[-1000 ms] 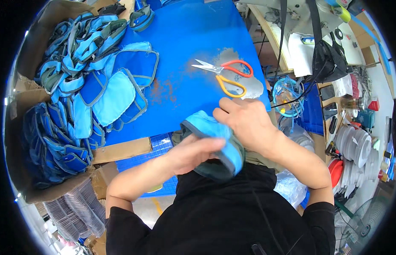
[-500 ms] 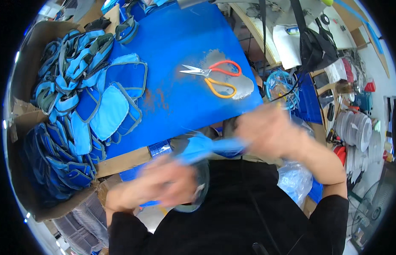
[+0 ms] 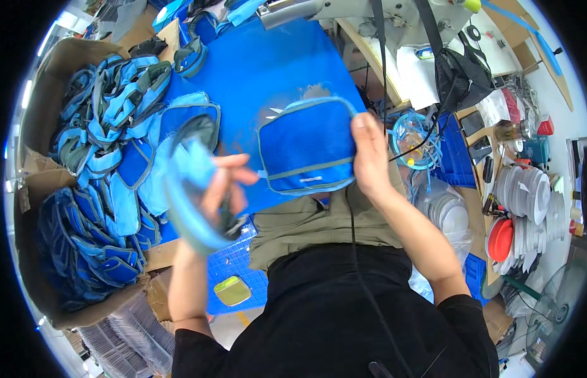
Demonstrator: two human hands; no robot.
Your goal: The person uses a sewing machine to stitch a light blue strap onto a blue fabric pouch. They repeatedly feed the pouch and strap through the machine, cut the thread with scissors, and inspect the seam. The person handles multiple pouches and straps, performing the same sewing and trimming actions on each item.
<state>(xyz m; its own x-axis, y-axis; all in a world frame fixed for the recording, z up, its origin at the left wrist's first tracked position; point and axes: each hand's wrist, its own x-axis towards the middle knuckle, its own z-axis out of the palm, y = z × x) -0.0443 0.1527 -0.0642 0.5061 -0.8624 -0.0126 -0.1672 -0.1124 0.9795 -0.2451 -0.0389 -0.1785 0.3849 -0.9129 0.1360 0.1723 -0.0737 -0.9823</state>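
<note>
I have my left grip (image 3: 223,184) holding a blurred blue-and-grey cloth band (image 3: 183,208). My right grip (image 3: 370,156) touches the right edge of a dark-blue pouch (image 3: 307,143); whether it's closed, I can't tell. The pouch overlaps the worktop's (image 3: 262,63) near edge, scissors (image 3: 276,110) peeking past it.

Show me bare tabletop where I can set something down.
Widest: the back of the blue tabletop, between the small fabric loop on the left and the right edge, beyond the blue panel. Narrower: a strip between that panel and the fabric pieces. Crowded: the left side, under those pieces, and around the panel, where scissor tips show.
</note>
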